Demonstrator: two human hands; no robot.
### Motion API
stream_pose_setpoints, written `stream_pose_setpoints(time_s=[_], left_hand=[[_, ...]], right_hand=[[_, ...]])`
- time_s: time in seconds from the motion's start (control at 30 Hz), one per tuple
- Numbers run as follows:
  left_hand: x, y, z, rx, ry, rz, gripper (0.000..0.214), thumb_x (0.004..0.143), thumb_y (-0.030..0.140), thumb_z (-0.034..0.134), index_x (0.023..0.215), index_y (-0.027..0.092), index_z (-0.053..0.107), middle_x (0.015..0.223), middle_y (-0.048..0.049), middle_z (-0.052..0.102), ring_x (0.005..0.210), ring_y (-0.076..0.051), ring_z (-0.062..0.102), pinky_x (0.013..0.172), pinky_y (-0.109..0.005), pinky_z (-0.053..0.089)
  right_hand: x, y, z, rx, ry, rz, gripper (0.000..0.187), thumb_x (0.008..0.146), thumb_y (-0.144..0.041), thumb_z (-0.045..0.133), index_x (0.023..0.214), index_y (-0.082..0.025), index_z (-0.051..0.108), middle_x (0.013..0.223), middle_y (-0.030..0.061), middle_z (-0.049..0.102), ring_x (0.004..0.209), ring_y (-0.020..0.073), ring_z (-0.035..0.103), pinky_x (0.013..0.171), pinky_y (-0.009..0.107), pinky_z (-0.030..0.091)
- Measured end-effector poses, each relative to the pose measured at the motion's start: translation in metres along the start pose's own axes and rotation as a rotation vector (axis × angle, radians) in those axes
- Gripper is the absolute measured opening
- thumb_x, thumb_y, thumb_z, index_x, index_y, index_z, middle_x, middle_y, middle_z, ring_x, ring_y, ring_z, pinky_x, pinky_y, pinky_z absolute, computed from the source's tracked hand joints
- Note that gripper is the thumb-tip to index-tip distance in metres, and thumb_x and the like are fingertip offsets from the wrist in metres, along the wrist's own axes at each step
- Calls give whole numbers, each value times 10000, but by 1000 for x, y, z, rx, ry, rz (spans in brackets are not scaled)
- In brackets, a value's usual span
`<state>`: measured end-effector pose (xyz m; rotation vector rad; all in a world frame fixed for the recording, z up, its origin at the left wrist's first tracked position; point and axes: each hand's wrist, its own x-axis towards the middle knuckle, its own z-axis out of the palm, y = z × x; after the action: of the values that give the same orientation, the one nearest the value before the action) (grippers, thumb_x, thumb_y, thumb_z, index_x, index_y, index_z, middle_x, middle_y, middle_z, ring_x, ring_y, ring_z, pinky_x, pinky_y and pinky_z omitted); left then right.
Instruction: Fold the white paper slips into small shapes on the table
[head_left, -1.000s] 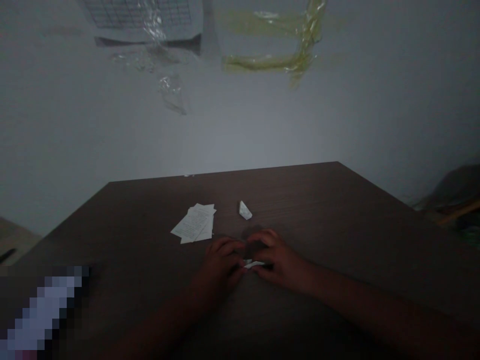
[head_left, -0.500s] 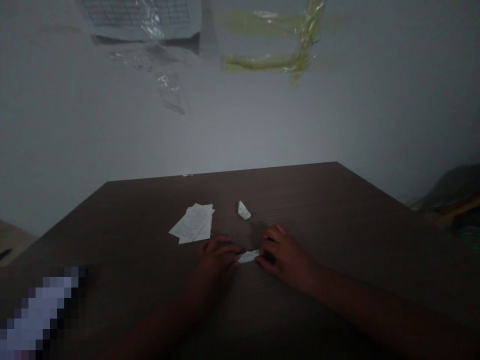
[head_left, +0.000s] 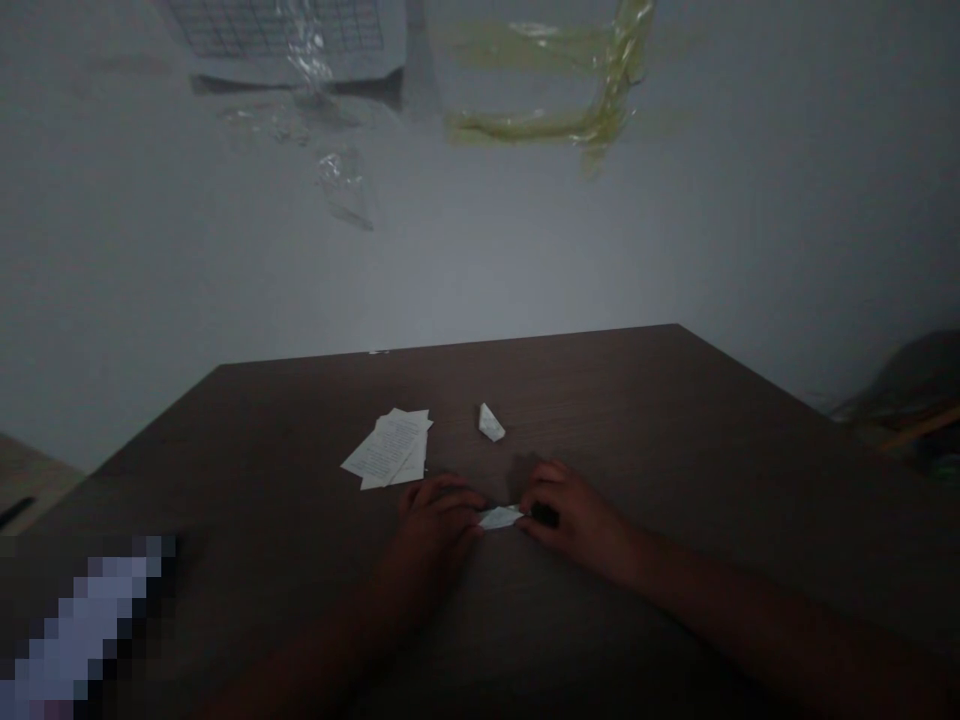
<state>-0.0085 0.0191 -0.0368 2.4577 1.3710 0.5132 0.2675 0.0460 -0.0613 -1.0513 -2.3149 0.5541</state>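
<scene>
A small folded piece of white paper [head_left: 501,517] lies low over the table between my two hands. My left hand [head_left: 439,515] holds its left end, thumb and fingertips closed on it. At the right end, my right hand [head_left: 570,515] pinches the paper between thumb and fingers. Beyond the hands rests another folded paper piece [head_left: 491,422], small and angular. To the left, a loose stack of printed paper sheets [head_left: 390,448] lies fanned out, close to the fingers of my left hand.
The brown table [head_left: 600,400] meets a pale wall [head_left: 480,260] at its far edge. Taped papers [head_left: 285,30] and yellow tape [head_left: 540,128] are on the wall. A pixelated, bright object [head_left: 90,630] lies at the lower left. Dark items [head_left: 922,390] stand beyond the right edge.
Both hands stay on the folded paper, with slight finger movement; more of its middle shows between them. The whole view has shifted slightly. The stack and other folded piece lie as before.
</scene>
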Motion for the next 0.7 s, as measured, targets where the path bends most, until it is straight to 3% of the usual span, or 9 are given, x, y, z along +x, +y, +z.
stream_pose_setpoints(time_s=[0.17,0.47,0.7], left_hand=[[-1,-3,2,0,6,1,294,1038,112,696,1180,282,889,1367,-69,884,1447,-397,680,1239,-666,497],[-4,-7,4,5,36,-21,236,1040,134,715,1108,264,899,1382,-87,868,1374,-394,704,1224,-644,538],[-6,-14,5,-23,63,-52,186,1034,153,720,1031,261,872,1414,-99,839,1367,-378,694,1188,-660,569]], right_hand=[[0,0,-4,-50,-83,-21,55,1059,-183,788,1058,-238,794,1075,65,752,1080,274,701,1020,467,577],[2,-5,-7,-115,-126,-62,126,1113,-175,712,1047,-227,806,1022,65,778,1021,269,720,1085,512,571],[2,-9,-8,-172,-130,-70,145,1120,-204,706,1012,-222,801,989,70,771,1028,286,698,1031,488,573]])
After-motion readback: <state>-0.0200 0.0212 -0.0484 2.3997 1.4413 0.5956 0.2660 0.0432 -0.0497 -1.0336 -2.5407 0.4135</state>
